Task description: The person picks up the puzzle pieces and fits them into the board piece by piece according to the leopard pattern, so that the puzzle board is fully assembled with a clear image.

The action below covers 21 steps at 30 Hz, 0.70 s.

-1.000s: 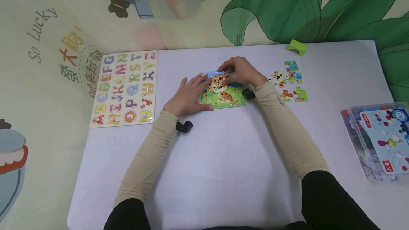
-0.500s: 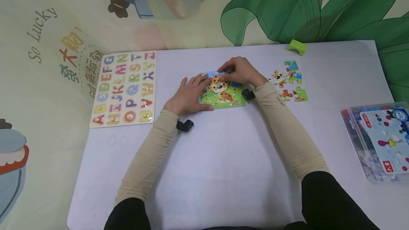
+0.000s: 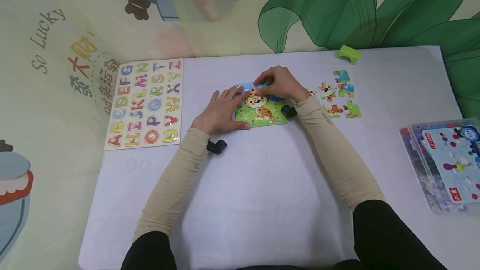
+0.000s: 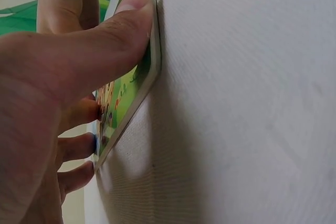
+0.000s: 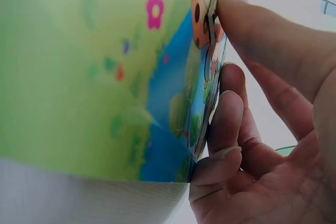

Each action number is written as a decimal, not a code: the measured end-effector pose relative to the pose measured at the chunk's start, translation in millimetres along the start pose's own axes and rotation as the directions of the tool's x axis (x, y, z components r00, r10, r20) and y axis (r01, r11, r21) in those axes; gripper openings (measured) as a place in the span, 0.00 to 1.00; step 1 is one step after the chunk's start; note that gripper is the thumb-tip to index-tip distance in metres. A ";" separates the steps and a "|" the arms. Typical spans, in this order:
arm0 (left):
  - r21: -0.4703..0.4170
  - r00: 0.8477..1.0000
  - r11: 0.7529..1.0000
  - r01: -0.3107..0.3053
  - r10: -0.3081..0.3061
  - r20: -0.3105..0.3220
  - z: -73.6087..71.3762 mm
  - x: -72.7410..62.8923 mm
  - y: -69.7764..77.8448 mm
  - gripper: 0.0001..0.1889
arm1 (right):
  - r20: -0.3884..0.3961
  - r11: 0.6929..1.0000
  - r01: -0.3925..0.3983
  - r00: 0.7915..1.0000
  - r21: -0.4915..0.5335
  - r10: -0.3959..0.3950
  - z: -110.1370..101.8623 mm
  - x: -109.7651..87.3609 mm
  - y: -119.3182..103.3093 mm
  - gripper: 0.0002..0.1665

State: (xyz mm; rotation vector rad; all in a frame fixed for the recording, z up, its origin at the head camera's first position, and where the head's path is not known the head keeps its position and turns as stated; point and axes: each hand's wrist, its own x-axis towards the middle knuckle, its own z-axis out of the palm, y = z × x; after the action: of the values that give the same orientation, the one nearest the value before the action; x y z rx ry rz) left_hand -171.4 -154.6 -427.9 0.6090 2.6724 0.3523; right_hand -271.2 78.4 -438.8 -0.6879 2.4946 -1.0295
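Note:
A square jigsaw puzzle with a spotted leopard on green grass (image 3: 275, 116) lies on the white table in the head view. My left hand (image 3: 221, 113) rests at its left side, fingers spread over the edge and thumb (image 4: 126, 27) pressing the near rim. At the far edge, my right hand (image 3: 281, 83) curls over the puzzle. In the right wrist view its thumb and fingertips pinch a puzzle piece (image 5: 200, 14) at the leopard's head, whose edge stands slightly raised. Much of the puzzle's upper part is hidden under that hand.
Several loose puzzle pieces (image 3: 342, 77) lie to the right, partly behind the right sleeve. A green arch block (image 3: 349, 54) sits at the back edge. An alphabet board (image 3: 178, 132) lies at the left. At the right edge stands a clear plastic box (image 3: 423, 174).
My right thumb has slid a little toward the far edge of the puzzle, and the right hand has shifted slightly left. The left hand stays where it was.

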 end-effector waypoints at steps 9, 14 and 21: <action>0.005 1.000 1.000 0.011 -0.011 0.010 -1.1 -2.0 3.0 0.55 | 0.055 1.000 0.012 0.998 -0.016 -0.011 -4.9 -5.0 -1.5 0.20; 0.007 1.000 1.000 0.009 -0.009 0.016 -2.8 -0.2 3.7 0.55 | 0.058 0.999 0.028 0.998 -0.044 -0.025 -7.2 -6.0 -1.1 0.21; 0.045 1.000 0.999 -0.007 0.006 0.010 -5.0 4.2 8.8 0.52 | 0.043 0.998 0.049 0.998 -0.048 -0.047 -7.3 -8.3 -1.5 0.20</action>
State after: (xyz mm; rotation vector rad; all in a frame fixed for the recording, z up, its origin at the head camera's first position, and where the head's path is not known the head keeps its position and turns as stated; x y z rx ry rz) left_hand -173.7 -145.8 -421.9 0.6313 2.6756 0.2911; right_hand -267.6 86.2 -431.7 -0.7795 2.4864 -0.9627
